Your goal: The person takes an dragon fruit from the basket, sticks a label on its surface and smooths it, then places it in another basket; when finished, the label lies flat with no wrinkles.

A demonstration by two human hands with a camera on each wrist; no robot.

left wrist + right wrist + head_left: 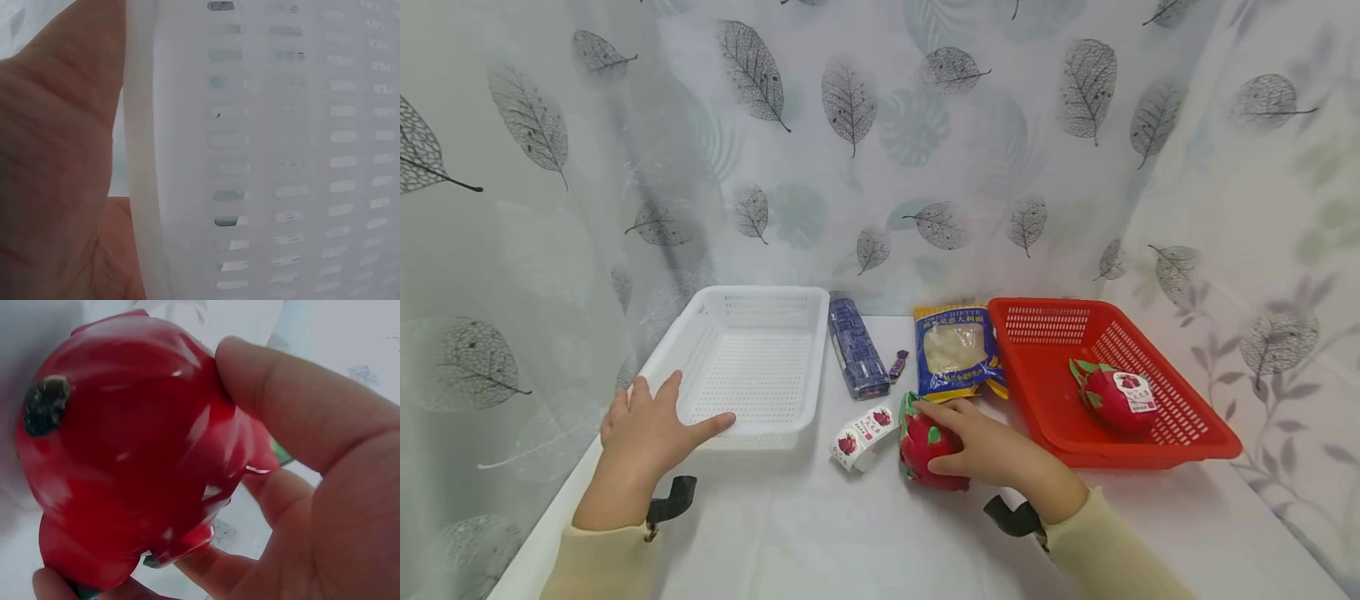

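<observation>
My right hand [981, 446] grips a red dragon fruit [921, 450] with green-tipped scales, low over the white table. In the right wrist view the thumb presses one side of the dragon fruit [131, 444] and fingers curl round the other; its dark stem end faces the camera. Left of it lies a roll of white stickers [863, 437] printed with dragon fruits. My left hand [651, 433], fingers spread, is at the near left rim of a white plastic basket [820, 367]. The left wrist view shows the slotted wall of that basket [181, 137] right beside the hand.
On the right stands a red basket [1037, 417] with a second dragon fruit [1116, 402] bearing a white sticker. Between the baskets lie a dark blue box [856, 346], a small purple-wrapped candy [898, 365] and a blue-and-yellow pasta bag [955, 350]. A leaf-patterned curtain [880, 167] hangs behind.
</observation>
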